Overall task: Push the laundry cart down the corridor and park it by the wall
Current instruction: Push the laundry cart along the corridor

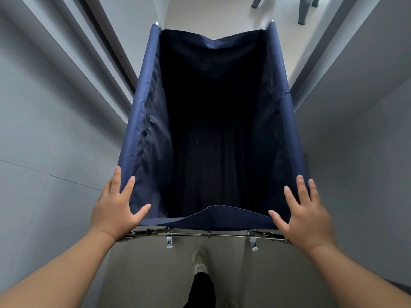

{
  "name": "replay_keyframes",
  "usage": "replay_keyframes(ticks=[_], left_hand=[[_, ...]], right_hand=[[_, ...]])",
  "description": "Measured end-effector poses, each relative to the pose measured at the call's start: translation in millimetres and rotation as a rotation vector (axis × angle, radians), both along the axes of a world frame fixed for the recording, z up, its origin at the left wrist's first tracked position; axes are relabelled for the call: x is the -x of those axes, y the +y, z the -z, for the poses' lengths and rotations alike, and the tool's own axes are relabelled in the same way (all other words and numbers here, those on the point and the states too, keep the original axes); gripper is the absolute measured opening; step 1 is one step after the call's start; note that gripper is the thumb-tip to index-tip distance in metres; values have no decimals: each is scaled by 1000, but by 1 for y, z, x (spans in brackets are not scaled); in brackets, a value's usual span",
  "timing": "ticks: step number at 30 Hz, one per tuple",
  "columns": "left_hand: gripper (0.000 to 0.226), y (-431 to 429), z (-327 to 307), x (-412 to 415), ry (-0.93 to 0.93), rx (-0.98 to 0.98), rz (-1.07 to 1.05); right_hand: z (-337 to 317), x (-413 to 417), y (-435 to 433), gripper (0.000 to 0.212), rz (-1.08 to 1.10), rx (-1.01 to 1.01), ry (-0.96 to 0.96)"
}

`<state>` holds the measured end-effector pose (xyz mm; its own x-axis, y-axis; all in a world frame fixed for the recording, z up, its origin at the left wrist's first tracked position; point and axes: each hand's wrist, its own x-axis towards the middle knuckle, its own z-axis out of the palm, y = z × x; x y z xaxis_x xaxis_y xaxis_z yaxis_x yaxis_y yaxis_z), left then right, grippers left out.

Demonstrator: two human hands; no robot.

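**Both hands on near corners of cart, corridor ahead**

Left hand: fingers spread and flat, palm pressed on the near left corner of the laundry cart; thumb lies along the near fabric edge, fingers straddle the side rail. Not curled around anything. Right hand: same posture on the near right corner, fingers splayed and extended up the side rail, thumb pointing inward along the near edge. Neither hand closes into a grasp; both rest open against the blue fabric.

Cart: navy cloth bag on a metal frame, interior dark, contents not discernible. It fills most of the narrow corridor, with the grey wall close on the left and another grey wall close on the right. Far end of cart reaches a doorway opening onto a pale floor, where grey chair legs stand.

Below the frame: one shoe and a dark trouser leg on the beige floor.
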<state>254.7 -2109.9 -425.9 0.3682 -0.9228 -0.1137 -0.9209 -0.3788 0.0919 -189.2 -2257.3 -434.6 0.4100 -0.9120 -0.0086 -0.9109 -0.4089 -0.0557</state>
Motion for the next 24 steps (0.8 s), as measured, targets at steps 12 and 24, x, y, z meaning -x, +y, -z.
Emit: replay_keyframes(ticks=[12, 24], left_hand=[[92, -43, -5, -21, 27, -23, 0], [93, -85, -5, -39, 47, -1, 11]], right_hand=[[3, -19, -38, 78, 29, -6, -3], [6, -37, -78, 80, 36, 4, 15]])
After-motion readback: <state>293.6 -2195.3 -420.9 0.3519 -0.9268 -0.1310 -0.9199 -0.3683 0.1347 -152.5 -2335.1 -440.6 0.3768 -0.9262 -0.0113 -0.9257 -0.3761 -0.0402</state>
